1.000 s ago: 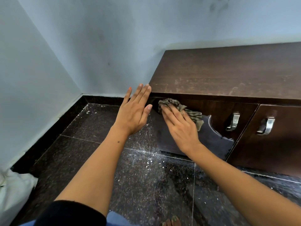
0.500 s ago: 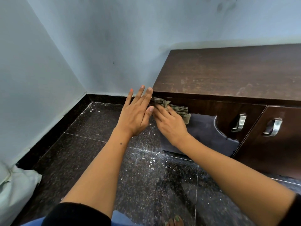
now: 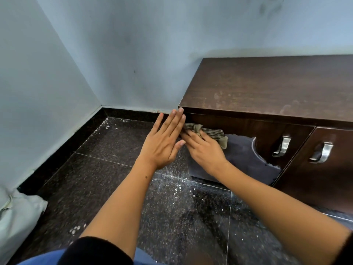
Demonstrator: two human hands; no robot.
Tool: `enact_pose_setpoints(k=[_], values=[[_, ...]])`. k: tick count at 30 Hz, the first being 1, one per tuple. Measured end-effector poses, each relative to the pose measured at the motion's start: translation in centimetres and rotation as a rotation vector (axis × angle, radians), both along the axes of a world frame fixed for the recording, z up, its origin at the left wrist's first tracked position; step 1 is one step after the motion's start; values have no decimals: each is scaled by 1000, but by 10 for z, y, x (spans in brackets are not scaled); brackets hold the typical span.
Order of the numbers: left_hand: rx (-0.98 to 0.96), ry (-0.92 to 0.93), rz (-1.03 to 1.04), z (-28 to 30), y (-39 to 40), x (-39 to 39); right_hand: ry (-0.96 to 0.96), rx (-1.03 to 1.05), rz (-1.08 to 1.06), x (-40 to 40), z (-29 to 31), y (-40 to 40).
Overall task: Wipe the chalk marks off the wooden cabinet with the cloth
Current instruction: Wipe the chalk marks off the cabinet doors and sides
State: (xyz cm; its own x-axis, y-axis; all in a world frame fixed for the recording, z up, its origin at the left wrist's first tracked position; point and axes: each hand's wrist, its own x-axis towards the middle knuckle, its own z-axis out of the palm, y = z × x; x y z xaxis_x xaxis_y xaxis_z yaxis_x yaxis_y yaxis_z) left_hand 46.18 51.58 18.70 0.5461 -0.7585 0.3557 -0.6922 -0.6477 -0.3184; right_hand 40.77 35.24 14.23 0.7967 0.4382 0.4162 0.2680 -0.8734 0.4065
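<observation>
the right hand lies flat on the cloth, fingers stretched out straight and pressing it against the front of the wooden cabinet, just under the overhanging top edge near the cabinet's left corner. the cloth is a crumpled, striped, olive-brown rag; most of it bunches above and to the right of the fingers, with one corner hanging down beside the knuckles. the left hand is spread flat with straight fingers held close together, holding nothing; its fingertips reach the cabinet's left corner, though it is hard to say whether they actually touch the wood or only sit in front of it. the two hands are just beside each other, the left thumb almost at the right hand's fingers.

below and to the right of the cloth a dull greyish patch covers the lower part of the left door, with a curved edge against the darker brown wood. two metal handles sit further right, one on each door. the cabinet top shows faint pale smudges near its front edge. the dark speckled floor carries white crumbs and dust in front of the cabinet. a pale bag or cushion sits at the left edge by the light blue wall.
</observation>
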Motion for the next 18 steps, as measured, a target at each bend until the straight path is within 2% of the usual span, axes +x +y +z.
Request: enact_pose_setpoints(k=[3, 8, 13, 18], values=[[106, -57, -8, -4, -2, 1, -20, -28, -41, -19, -12, -28], [157, -94, -19, -12, -10, -2, -99, -16, -135, -31, -14, -47], [117, -45, 21, -13, -19, -1, 59, -61, -77, -48, -25, -63], [81, -32, 35, -19, -24, -5, -119, 90, -199, -58, -26, -73]])
